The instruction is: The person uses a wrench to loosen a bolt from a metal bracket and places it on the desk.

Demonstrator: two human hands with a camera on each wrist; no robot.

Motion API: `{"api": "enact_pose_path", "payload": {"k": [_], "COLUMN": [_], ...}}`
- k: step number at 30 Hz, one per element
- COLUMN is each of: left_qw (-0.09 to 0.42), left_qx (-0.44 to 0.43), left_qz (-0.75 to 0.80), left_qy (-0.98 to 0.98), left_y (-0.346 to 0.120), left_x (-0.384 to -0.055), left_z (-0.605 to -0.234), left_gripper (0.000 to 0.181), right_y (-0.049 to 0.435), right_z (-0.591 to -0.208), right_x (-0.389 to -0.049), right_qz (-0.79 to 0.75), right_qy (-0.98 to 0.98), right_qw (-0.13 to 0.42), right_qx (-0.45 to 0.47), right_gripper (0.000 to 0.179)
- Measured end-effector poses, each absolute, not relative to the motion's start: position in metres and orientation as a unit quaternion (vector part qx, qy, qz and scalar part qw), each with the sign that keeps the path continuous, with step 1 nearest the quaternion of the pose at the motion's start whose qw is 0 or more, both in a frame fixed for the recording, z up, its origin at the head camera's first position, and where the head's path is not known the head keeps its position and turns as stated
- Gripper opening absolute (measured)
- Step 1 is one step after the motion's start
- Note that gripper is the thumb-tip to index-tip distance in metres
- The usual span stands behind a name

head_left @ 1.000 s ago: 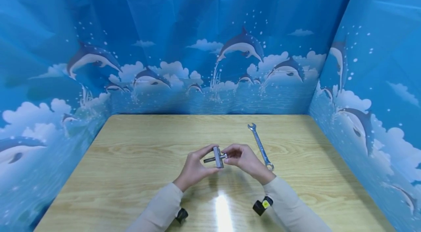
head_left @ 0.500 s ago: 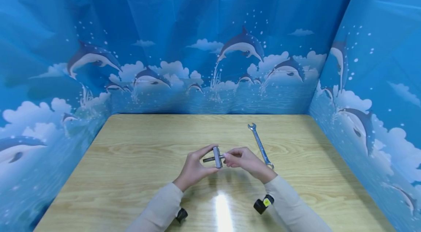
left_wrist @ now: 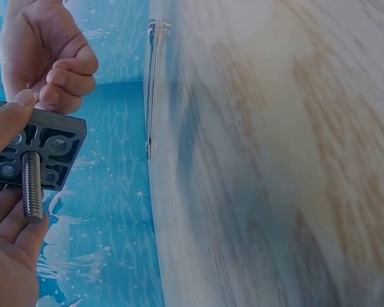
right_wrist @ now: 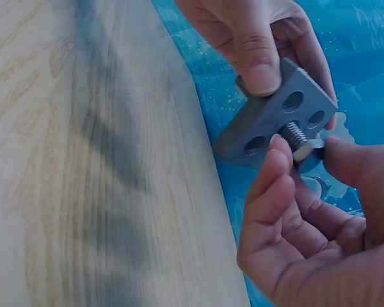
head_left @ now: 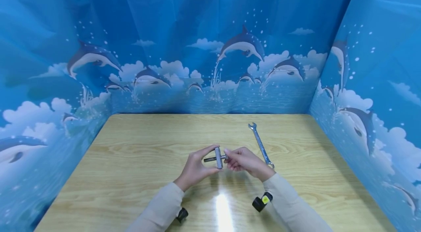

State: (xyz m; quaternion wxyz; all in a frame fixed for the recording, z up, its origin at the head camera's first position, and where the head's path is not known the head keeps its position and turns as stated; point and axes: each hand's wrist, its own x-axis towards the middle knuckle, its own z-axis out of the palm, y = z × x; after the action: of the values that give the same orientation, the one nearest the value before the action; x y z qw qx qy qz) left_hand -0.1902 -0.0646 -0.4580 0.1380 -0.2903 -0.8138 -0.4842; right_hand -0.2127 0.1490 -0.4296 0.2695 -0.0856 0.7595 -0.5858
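Note:
My left hand [head_left: 193,168] holds a grey square metal plate [head_left: 218,158] by its edges, thumb on one side and fingers on the opposite one. Several round holes pierce the plate, and its ribbed face shows in the left wrist view. Through its middle runs a threaded bolt [left_wrist: 32,188], sticking well out on the ribbed side. On the flat side, a short stretch of thread separates the plate from the hex head [right_wrist: 309,153]. My right hand [head_left: 248,161] has that head between thumb and fingers. Both hands are above the wooden table [head_left: 138,159].
A combination wrench [head_left: 261,145] lies on the table to the right, just beyond my right hand, open end pointing away. A blue dolphin-print curtain [head_left: 197,42] stands along the back and both sides of the table.
My right fingers have shifted around the bolt head, covering it half a second ago and now leaving part in sight. The left hand and plate have stayed nearly in place.

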Motion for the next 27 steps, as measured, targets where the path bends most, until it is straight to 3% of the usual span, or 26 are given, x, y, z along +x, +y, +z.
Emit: {"api": "enact_pose_path", "payload": {"k": [7,13,21,27], "left_qw": [0.136,0.128,0.126,0.132], "left_qx": [-0.295,-0.282,-0.265,-0.27], "left_qz": [-0.485,-0.492,-0.507,-0.503], "left_qy": [-0.812,-0.814,-0.811,-0.81], "left_y": [-0.064,-0.064,-0.066,-0.068], "left_x": [-0.189,-0.189,-0.191,-0.191], "left_z": [-0.458,-0.458,-0.454,-0.452], "left_gripper": [0.072,0.074,0.075,0.074], "right_y": [0.151,0.149,0.142,0.141], "right_z": [-0.424,-0.425,-0.432,-0.434], "right_x": [-0.212,-0.21,-0.206,-0.206], "right_qz": [-0.568,-0.562,-0.574,-0.573], "right_qy": [0.779,0.797,0.797,0.795], "right_qw": [0.242,0.193,0.087,0.079], "right_qx": [-0.108,-0.108,-0.166,-0.181], "right_gripper": [0.036,0.034,0.025,0.028]}}
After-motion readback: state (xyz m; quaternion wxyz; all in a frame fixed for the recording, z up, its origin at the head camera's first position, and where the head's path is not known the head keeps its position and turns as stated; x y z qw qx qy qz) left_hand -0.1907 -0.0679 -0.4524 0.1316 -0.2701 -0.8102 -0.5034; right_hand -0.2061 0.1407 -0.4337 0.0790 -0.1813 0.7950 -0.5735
